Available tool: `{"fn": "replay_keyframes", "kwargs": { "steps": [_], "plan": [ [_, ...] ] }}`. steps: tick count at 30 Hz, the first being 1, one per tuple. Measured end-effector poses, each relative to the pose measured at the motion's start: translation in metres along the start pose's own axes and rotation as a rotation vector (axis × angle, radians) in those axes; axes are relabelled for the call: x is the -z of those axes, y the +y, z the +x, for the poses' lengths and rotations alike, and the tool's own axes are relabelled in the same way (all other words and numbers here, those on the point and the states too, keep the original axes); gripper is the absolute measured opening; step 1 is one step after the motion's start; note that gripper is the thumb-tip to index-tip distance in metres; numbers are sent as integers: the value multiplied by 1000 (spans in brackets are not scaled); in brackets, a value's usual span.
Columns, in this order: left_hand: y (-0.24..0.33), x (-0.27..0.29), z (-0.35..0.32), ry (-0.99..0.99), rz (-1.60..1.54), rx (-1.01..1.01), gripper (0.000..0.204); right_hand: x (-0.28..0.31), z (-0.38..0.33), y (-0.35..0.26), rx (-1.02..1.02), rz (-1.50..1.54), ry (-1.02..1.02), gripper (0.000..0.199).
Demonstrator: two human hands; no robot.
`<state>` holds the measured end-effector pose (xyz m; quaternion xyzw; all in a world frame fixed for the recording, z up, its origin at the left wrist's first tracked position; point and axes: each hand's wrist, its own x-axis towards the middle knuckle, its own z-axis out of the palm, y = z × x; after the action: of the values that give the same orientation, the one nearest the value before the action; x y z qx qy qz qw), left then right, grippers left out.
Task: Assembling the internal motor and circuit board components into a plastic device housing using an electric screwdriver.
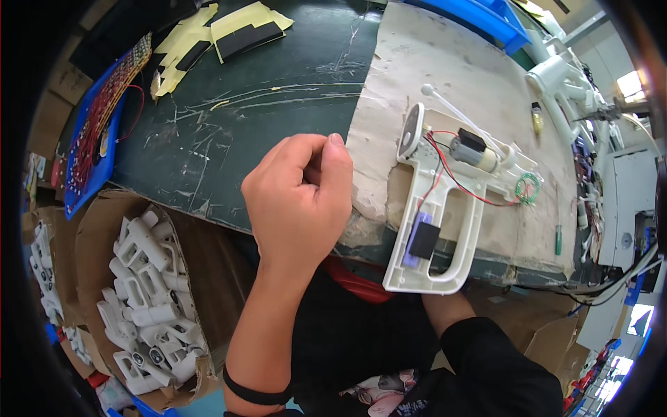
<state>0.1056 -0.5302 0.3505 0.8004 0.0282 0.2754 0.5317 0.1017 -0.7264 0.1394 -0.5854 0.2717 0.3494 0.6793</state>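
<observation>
My left hand is raised over the front edge of the bench, thumb tip pressed to the curled index finger. Whatever it may pinch is hidden or too small to make out. To its right is one open half of a white plastic toy gun housing, its hollow side up and its grip overhanging the bench edge. Inside it sit a small motor, red and black wires, a round speaker, a green ring-shaped circuit board and a black foam pad over a purple part. My right forearm passes under the grip; the housing hides that hand.
Black foam pieces on yellow backing paper lie at the far left. A blue tray of wired parts stands left. Below it, a cardboard box holds several white housings. A green-handled screwdriver and a small yellow bottle lie right.
</observation>
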Motion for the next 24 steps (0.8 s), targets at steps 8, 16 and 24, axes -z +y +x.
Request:
{"fn": "replay_keyframes", "kwargs": {
  "steps": [8,16,24],
  "plan": [
    [5,1,1,-9,-7,70,18,41,-58,14,58,6,156,19],
    [7,5,0,-7,-17,86,23,71,-102,32,60,-12,268,18],
    [-7,7,-6,59,-106,42,21,68,-161,72,212,48,349,36]
  ]
}}
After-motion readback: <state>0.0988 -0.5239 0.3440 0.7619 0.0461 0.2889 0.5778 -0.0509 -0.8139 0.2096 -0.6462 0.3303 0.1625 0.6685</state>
